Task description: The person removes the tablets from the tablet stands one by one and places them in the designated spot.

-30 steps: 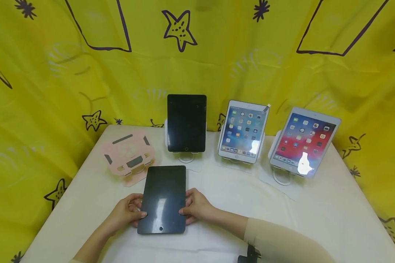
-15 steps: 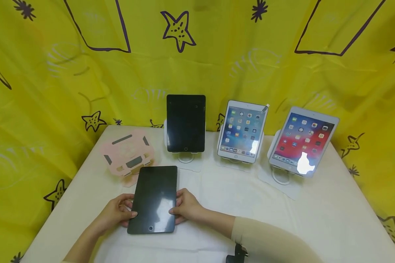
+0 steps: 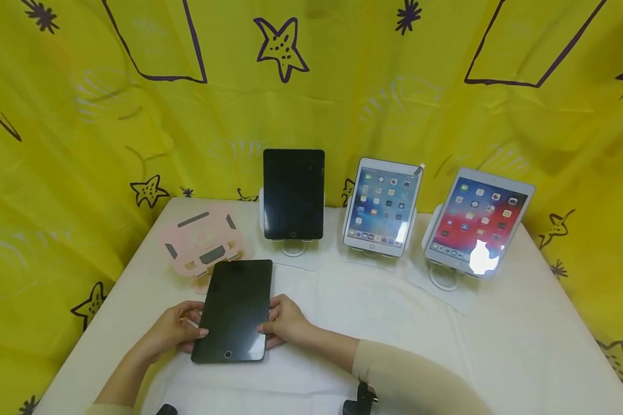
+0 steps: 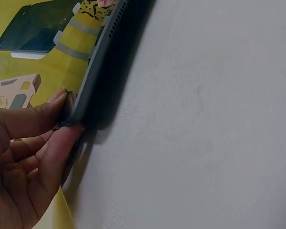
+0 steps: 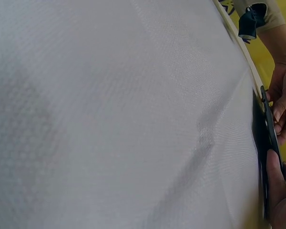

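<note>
Well, the left hand [image 3: 171,329] pinched the left edge of the front black tablet [image 3: 233,305]. At the tablet's eleven o'clock, very near its top, stood a pink stand [image 3: 199,237]. The right hand [image 3: 288,321] pinched the other edge. A loose pinch could make it slip; a big push could bump the stand.

The held tablet [image 3: 232,305] is black, the left stand [image 3: 199,235] pink with grey patches, the worktop [image 3: 368,311] white, the far curtain [image 3: 337,109] yellow with dark-outlined stars, the right sleeve [image 3: 407,374] beige
</note>
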{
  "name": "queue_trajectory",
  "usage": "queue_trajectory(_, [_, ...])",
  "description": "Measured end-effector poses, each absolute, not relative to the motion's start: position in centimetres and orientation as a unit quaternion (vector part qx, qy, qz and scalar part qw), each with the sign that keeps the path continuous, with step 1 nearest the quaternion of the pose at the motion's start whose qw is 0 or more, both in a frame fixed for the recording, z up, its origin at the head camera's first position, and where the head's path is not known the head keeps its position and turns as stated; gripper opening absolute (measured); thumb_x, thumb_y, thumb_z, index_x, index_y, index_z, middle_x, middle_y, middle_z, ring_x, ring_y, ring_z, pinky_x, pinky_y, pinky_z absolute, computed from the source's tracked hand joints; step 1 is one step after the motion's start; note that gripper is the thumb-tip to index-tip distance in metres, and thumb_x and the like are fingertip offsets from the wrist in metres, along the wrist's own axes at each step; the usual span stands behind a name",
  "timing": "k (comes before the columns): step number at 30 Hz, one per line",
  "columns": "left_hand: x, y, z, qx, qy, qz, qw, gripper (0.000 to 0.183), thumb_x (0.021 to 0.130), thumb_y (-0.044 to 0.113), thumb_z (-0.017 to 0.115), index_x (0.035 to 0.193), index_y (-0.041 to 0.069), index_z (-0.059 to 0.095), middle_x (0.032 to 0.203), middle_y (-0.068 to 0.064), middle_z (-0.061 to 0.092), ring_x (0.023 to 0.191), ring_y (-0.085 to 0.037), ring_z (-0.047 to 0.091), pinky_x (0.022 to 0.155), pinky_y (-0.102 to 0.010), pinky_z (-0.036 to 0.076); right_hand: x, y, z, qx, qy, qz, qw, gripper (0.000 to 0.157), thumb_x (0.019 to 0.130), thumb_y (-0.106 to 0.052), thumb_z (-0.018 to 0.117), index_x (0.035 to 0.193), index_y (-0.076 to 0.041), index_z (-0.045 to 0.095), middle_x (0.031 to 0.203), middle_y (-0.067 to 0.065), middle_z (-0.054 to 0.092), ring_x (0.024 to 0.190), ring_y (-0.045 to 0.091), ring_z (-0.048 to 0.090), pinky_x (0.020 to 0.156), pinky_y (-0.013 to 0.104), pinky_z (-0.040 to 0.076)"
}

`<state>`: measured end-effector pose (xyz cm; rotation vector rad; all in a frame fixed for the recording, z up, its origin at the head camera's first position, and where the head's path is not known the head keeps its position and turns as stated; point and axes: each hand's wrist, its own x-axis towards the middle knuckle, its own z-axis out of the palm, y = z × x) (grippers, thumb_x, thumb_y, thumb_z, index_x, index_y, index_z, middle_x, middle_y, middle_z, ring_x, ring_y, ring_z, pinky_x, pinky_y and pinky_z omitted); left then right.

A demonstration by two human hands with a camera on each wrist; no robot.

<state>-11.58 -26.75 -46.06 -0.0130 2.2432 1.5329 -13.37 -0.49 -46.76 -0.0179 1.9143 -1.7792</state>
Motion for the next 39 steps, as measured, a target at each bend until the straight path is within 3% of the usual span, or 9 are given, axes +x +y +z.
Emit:
queue_trajectory(9, [-11.7,-26.6,-45.6,-0.026,0.819,0.534,0.207,0.067,0.078,0.003,0.073,0.133,-0.013,0.037,0.095,-0.014,0.048,0.069,-0.017,0.056,0.053,-0.033,0.055,-13.6,-0.9,-46.8,-0.012,0.725,-0.636,0.263,0.048,0.073,0.014,0.07,0.11,0.004,0.041,0.078,0.01,0.052,0.05,0.015,0.059,0.046,0.032,0.054])
queue_trajectory(16, [-11.7,-26.4,-45.4,-0.031,0.823,0.529,0.205,0.068,0.077,0.003,0.074,0.133,-0.013,0.038,0.093,-0.014,0.049,0.07,-0.019,0.057,0.053,-0.033,0.055,-13.4,-0.9,-46.0,-0.026,0.757,-0.596,0.268,0.054,0.07,0.016,0.071,0.114,0.006,0.041,0.081,0.01,0.051,0.055,0.025,0.066,0.047,0.029,0.054])
queue_trajectory(26, [-11.2,-26.6,-45.6,-0.068,0.828,0.522,0.195,0.062,0.079,0.003,0.072,0.13,-0.013,0.04,0.1,-0.016,0.05,0.073,-0.018,0.058,0.056,-0.032,0.055,-13.2,-0.8,-45.5,-0.064,0.784,-0.561,0.256,0.059,0.071,0.02,0.068,0.123,0.012,0.041,0.085,0.01,0.048,0.055,0.017,0.061,0.05,0.027,0.055])
queue_trajectory(34, [-11.0,-26.2,-45.3,-0.047,0.86,0.488,0.142,0.055,0.078,0.002,0.073,0.124,-0.014,0.047,0.088,-0.013,0.057,0.059,-0.018,0.059,0.054,-0.027,0.053,-14.1,0.0,-45.6,-0.052,0.766,-0.577,0.28,0.059,0.072,0.012,0.071,0.123,0.01,0.043,0.082,0.01,0.054,0.056,0.018,0.065,0.051,0.028,0.055])
queue_trajectory(39, [-11.3,-25.8,-44.7,-0.044,0.853,0.509,0.11,0.056,0.08,0.006,0.073,0.126,-0.012,0.047,0.098,-0.019,0.058,0.069,-0.014,0.062,0.06,-0.027,0.056,-14.7,0.5,-45.0,-0.051,0.767,-0.578,0.274,0.059,0.072,0.007,0.074,0.122,0.007,0.044,0.077,0.007,0.059,0.051,0.013,0.06,0.05,0.027,0.054])
